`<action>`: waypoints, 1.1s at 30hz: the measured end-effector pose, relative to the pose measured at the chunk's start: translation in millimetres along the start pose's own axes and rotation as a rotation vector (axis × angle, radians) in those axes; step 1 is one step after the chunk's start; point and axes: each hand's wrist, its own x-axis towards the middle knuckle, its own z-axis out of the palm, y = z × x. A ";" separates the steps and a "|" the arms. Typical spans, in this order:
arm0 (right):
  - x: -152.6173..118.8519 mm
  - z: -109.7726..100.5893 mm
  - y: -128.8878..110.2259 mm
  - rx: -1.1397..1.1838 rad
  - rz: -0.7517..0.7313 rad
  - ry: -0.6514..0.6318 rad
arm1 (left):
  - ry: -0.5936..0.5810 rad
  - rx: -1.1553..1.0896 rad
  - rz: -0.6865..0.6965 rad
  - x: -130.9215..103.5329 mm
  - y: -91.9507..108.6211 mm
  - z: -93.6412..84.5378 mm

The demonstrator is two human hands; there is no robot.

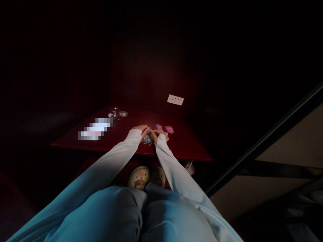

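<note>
My left hand [141, 128] and my right hand [160, 134] meet over the dark red table [126, 144], close to its front edge. The fingers of both are closed, pinched around a small whitish-purple thing [149, 130] too small to name. Under them lies a tangled heap of thin, multicoloured loops [147, 139], partly covered by my fingers. Just past my right hand are a small purple bunch [158, 126] and a pink bunch [169, 129] of thin strands or loops.
Clear round containers [115, 112] stand at the back left, with a round lid-like piece [123, 114] alongside. A bright, pixelated flat object [96, 129] lies on the left. The back panel carries a white socket plate [175, 99]. Light clogs [138, 177] show below the table edge.
</note>
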 end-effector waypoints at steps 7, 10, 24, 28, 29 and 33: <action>-0.3 2.1 0.3 0.040 0.030 0.058 | 0.026 -0.089 0.012 0.3 -4.0 2.2; -0.2 1.8 0.7 0.069 0.034 0.045 | 0.041 -0.148 0.004 1.6 -6.4 5.4; 2.7 4.2 3.0 0.072 0.044 0.047 | 0.034 -0.253 0.070 -1.0 -7.3 8.4; 1.8 1.9 3.2 0.080 0.043 0.029 | 0.026 -0.246 0.048 0.7 -8.0 9.7; 1.7 1.6 3.2 0.081 0.037 0.032 | 0.026 -0.244 0.042 1.3 -8.2 10.3; 1.4 2.3 2.9 0.060 0.032 0.070 | 0.032 -0.229 0.027 2.9 -9.0 12.2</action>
